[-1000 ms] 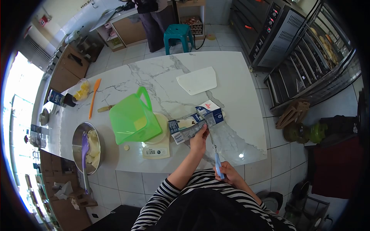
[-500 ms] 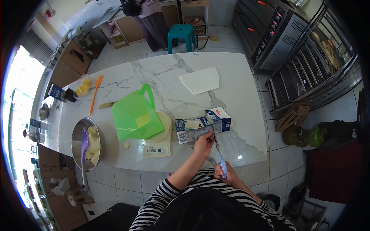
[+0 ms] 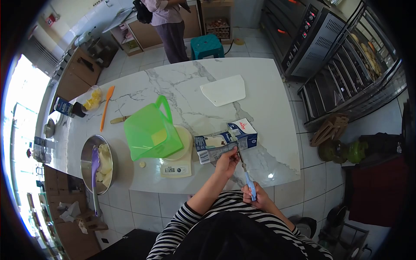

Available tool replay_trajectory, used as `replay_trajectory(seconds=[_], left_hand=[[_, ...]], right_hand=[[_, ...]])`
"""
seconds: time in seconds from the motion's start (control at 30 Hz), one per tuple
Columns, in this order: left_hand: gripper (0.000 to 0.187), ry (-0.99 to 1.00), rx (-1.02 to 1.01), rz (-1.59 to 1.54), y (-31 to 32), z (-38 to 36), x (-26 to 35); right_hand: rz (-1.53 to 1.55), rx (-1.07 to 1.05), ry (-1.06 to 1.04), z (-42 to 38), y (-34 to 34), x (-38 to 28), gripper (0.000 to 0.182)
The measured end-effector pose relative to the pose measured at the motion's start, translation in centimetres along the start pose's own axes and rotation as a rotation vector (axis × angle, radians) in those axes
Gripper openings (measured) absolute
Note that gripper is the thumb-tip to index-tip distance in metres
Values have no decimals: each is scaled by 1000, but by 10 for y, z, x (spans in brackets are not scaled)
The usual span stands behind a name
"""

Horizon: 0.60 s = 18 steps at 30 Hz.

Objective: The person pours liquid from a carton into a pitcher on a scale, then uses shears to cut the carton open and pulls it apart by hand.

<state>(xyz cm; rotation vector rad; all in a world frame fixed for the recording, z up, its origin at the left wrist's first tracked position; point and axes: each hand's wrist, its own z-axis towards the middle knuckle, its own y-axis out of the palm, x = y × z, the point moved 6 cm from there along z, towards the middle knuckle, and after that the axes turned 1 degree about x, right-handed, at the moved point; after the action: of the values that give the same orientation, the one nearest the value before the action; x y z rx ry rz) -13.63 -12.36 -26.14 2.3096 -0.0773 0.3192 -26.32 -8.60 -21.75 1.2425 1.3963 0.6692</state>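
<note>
A blue-and-white milk carton (image 3: 215, 142) lies cut open on the counter, one part flattened to the left and a boxy end standing at the right. My left hand (image 3: 227, 163) has its fingers closed on the carton's near edge. Closed round the light blue handle of a pair of scissors (image 3: 249, 183) is my right hand (image 3: 259, 196). The blades point away from me and meet the carton beside my left fingertips. How far the blades are apart is too small to tell.
A green pitcher (image 3: 149, 134) rests on a kitchen scale (image 3: 175, 170). Leftward are a steel bowl (image 3: 111, 162) with a purple spatula (image 3: 95, 162), an orange spatula (image 3: 105, 108) and a wooden handle (image 3: 118, 119). A white scraper (image 3: 224, 90) lies beyond the carton. A person (image 3: 169, 26) stands near a teal stool (image 3: 207, 46).
My hands, the scissors and the carton stay nearly in place, with a slight shift of the view. The person at the back has turned and stands more upright.
</note>
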Motion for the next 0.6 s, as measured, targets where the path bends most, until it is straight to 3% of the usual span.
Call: replay_trajectory(seconds=[0.27, 0.33, 0.6], left_hand=[[7, 9, -88, 61, 1, -5, 3], [8, -1, -99, 63, 2, -5, 2], [7, -30, -110, 48, 6, -8, -2]], right_hand=[[12, -57, 37, 1, 4, 8, 40], [129, -52, 5, 3, -1, 10, 36], [74, 92, 27, 0, -4, 3, 25]])
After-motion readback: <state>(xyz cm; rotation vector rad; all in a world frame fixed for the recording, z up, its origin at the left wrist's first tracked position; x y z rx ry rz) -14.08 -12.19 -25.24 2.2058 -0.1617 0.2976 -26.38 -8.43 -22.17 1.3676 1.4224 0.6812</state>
